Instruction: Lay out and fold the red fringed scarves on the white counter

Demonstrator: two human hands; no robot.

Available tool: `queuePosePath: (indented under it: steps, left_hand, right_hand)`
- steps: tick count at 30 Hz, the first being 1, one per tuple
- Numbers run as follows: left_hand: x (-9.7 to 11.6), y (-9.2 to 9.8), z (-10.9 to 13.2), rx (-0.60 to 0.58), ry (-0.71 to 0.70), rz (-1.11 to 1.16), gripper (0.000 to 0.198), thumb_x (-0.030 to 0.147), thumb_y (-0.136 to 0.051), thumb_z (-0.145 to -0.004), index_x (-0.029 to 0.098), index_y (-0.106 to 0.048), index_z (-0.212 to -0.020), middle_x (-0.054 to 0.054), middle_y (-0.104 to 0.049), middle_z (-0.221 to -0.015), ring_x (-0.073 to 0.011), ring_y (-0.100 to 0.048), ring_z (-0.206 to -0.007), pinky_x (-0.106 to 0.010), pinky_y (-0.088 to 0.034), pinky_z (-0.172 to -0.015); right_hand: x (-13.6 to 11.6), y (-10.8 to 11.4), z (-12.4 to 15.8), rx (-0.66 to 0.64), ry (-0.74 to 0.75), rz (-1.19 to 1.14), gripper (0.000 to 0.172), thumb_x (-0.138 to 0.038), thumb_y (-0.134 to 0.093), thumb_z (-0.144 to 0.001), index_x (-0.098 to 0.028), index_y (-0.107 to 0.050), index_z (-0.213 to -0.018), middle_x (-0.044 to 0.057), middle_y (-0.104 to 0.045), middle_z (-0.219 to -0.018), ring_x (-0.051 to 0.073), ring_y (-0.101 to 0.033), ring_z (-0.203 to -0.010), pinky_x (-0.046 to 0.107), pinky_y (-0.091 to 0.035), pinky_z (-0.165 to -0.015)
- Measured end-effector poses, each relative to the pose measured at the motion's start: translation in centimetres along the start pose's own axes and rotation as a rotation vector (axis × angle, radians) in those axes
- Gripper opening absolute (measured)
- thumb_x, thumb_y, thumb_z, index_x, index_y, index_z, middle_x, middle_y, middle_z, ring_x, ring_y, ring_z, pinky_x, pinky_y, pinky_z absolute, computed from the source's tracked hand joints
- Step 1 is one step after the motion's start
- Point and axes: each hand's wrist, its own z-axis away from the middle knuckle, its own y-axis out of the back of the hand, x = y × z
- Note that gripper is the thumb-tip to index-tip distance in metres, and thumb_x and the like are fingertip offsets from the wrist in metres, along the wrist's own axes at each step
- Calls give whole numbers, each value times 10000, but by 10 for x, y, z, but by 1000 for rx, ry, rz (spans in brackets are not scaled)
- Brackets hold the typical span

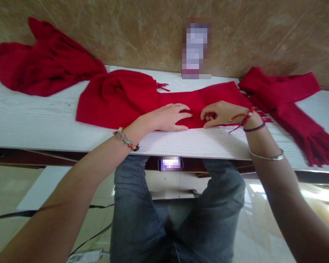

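Observation:
A red scarf (120, 96) lies spread across the white table (44, 124), its middle section in front of me. My left hand (167, 117) rests flat on that scarf with fingers stretched toward the right. Just right of it, my right hand (222, 113) sits on the same cloth with its fingers curled, pinching the red fabric near the front edge. A fringed end of the scarf lies under my right wrist.
A second red scarf (41, 65) is bunched at the far left against the brown wall. Another fringed red scarf (293, 102) lies at the right, reaching the table's front edge. A blurred upright object (196, 47) stands at the back. Cables (93, 237) run on the floor.

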Motion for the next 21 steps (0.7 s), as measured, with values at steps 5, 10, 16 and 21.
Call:
queuePosePath:
  steps: [5,10,16,21]
  left_hand:
    - [7,10,3,48,-98,-99,395,246,-478,-839,232,-555,-1226,-59,-561,-1203,-193,-543,-1042,-278,-398,-842]
    - [5,8,3,88,-63,-143,419,128,-455,-818,226,-555,-1213,-50,-595,-1146,-173,-570,-972,-254,-408,-715]
    - [7,3,-1,233,-38,-179,267,193,-430,-892,192,-637,-1060,-55,-653,-977,-160,-599,-868,-248,-414,-655]
    - [9,0,-5,270,7,-162,242,151,-450,-881,178,-656,-1005,-62,-660,-937,-163,-605,-835,-250,-409,-616]
  right_hand:
    - [-1,-2,-2,29,135,42,287,-396,-600,-734,-203,-671,-934,44,-660,-896,163,-576,-749,282,-421,-664]
    - [-9,-2,-1,40,112,156,304,-169,-509,-721,-195,-667,-980,58,-671,-940,178,-585,-807,293,-428,-722]
    - [-14,-5,-7,57,68,261,274,-162,-451,-764,-165,-667,-933,88,-679,-915,192,-579,-792,298,-416,-729]
    - [-13,-18,1,227,7,269,288,-228,-411,-843,-100,-661,-909,162,-668,-911,228,-587,-836,312,-414,-743]
